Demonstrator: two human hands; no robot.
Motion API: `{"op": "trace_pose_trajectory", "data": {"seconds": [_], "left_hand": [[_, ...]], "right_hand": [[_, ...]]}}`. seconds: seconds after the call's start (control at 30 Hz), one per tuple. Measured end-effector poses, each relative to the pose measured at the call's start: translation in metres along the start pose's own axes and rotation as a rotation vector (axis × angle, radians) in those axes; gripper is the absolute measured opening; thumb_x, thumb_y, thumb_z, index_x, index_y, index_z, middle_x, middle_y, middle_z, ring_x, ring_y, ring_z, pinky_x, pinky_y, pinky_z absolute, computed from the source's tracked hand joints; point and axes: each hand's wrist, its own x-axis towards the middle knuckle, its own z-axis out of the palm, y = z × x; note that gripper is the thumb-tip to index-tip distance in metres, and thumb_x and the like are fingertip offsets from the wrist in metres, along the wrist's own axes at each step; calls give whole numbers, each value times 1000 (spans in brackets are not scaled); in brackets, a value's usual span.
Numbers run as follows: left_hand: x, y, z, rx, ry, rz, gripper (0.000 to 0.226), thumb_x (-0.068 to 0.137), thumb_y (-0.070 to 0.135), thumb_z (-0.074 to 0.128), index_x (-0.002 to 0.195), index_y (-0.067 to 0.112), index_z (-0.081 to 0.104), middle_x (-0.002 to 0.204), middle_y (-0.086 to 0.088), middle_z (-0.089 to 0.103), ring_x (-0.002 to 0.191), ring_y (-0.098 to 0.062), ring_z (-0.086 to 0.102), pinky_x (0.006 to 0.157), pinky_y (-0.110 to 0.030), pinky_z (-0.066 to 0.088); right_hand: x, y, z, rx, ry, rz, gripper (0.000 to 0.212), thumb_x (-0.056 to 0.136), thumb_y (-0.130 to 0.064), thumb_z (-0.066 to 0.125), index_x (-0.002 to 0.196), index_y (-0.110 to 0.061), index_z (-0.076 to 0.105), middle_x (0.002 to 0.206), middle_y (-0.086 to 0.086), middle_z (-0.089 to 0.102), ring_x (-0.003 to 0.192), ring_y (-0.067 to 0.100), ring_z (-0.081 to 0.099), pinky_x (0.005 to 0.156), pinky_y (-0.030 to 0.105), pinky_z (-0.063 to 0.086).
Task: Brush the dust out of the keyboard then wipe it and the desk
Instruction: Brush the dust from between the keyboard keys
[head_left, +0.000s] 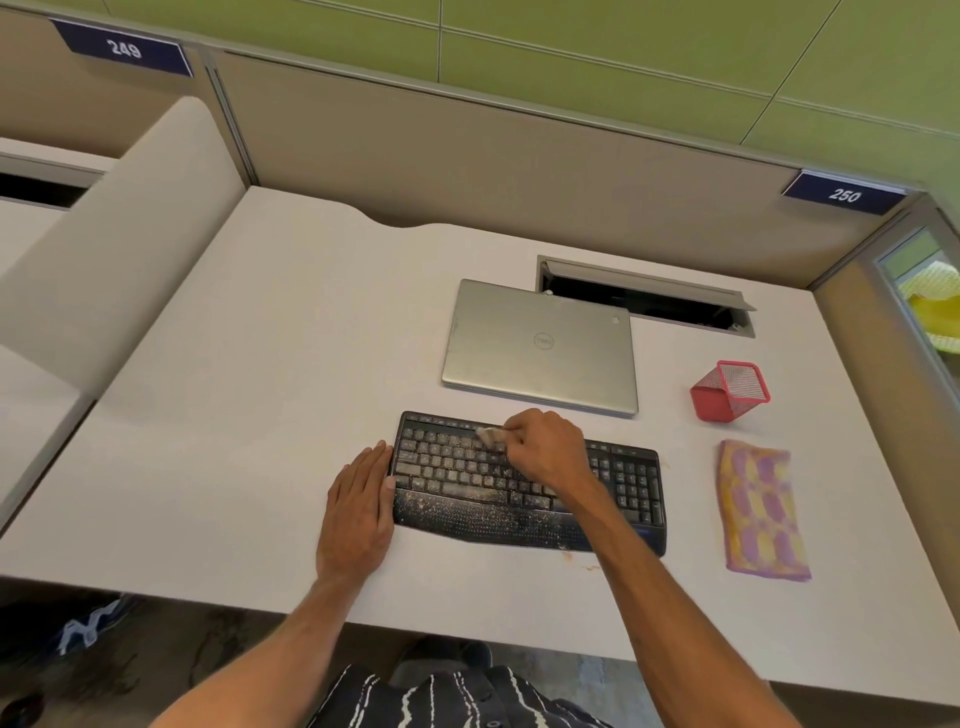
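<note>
Fingers (522, 423) of the right hand (548, 449) are curled round a small brush (491, 435) on the upper keys of the dusty keyboard (457, 470), mid-frame on the desk (260, 364); the left hand (358, 501) is laid flat at its left edge. Brushing is judged under way; lower rows are called for next.

keyboard (530, 483) on desk (234, 415), laptop (540, 345) behind it, cloth (761, 512) to its right

Office cubicle in even, soft light.
Beige partitions (467, 156) stood below a green panelled wall (571, 31), bearing blue signs 249 (124, 49) and 250 (844, 195); a white divider (104, 249) closed the left side, above dark floor (208, 649).
</note>
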Motion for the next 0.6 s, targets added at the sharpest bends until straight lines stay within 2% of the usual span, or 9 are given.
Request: {"op": "trace_pose_trajectory", "data": {"seconds": [0.03, 0.1, 0.17, 0.33, 0.43, 0.5, 0.6], "left_hand": [[0, 0, 0, 1, 1, 2, 55, 120, 40, 22, 170, 24, 37, 175, 5, 39, 164, -12, 28, 136, -44, 21], [-1, -1, 1, 6, 3, 6, 55, 120, 39, 22, 170, 24, 37, 175, 5, 39, 164, -12, 28, 136, -42, 20], [-1, -1, 1, 10, 3, 6, 54, 120, 38, 23, 170, 24, 37, 175, 6, 39, 164, -12, 28, 136, -42, 20], [0, -2, 2, 8, -1, 5, 55, 120, 39, 23, 170, 23, 37, 175, 6, 39, 164, -12, 28, 136, -44, 21], [-1, -1, 0, 7, -9, 0, 55, 120, 40, 22, 170, 24, 37, 175, 5, 38, 164, -12, 27, 136, -44, 21], [0, -1, 0, 8, -9, 2, 55, 120, 40, 22, 170, 23, 37, 175, 4, 39, 164, -13, 27, 136, -44, 21], [0, 0, -1, 14, -9, 8, 55, 120, 38, 22, 170, 23, 36, 175, 4, 38, 164, -13, 27, 136, -44, 21]], "right_hand": [[1, 3, -1, -5, 33, 33, 22, 102, -33, 60, 94, -24, 78, 61, -9, 66, 48, 8, 50, 52, 24, 50], [2, 8, -1, -8, 76, 89, 19, 98, -23, 61, 91, -19, 79, 59, -9, 63, 46, 6, 47, 50, 20, 39], [1, 8, 2, 21, 56, 122, 19, 97, -23, 64, 88, -16, 79, 58, -10, 62, 46, 6, 46, 50, 19, 35], [2, 5, 2, 78, -73, 165, 16, 92, -26, 69, 89, -16, 81, 69, -3, 74, 48, 9, 51, 50, 20, 40], [3, 7, -2, 97, 29, 188, 17, 98, -27, 66, 100, -17, 80, 69, -8, 71, 49, 7, 53, 49, 19, 38], [2, 7, 0, 91, 49, 194, 20, 101, -28, 64, 110, -18, 79, 72, -8, 71, 53, 7, 57, 50, 20, 42], [1, 6, 5, 53, -80, 193, 22, 99, -34, 67, 108, -17, 79, 77, -7, 74, 54, 8, 57, 55, 25, 50]]}}
